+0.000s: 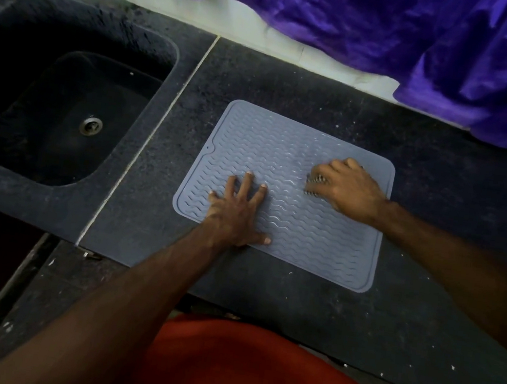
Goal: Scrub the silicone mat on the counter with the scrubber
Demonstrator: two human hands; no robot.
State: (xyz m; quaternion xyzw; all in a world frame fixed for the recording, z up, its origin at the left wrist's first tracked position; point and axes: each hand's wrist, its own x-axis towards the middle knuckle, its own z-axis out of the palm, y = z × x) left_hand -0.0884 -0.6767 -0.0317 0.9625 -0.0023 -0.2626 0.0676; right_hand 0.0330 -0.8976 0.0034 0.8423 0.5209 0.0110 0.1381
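Nearest the camera, a red garment fills the lower edge. Both forearms reach forward over the dark counter. The left hand lies palm down on the near-left part of the grey silicone mat, fingers straight and spread, thumb out to the right, pressing the mat flat. The right hand sits on the mat's right side, fingers curled round a scrubber, of which only a dark bristly edge shows; it touches the mat surface. The mat lies flat on the counter, right of the dark sink. Farther back, purple cloth hangs over the white wall and onto the counter's far-right edge.
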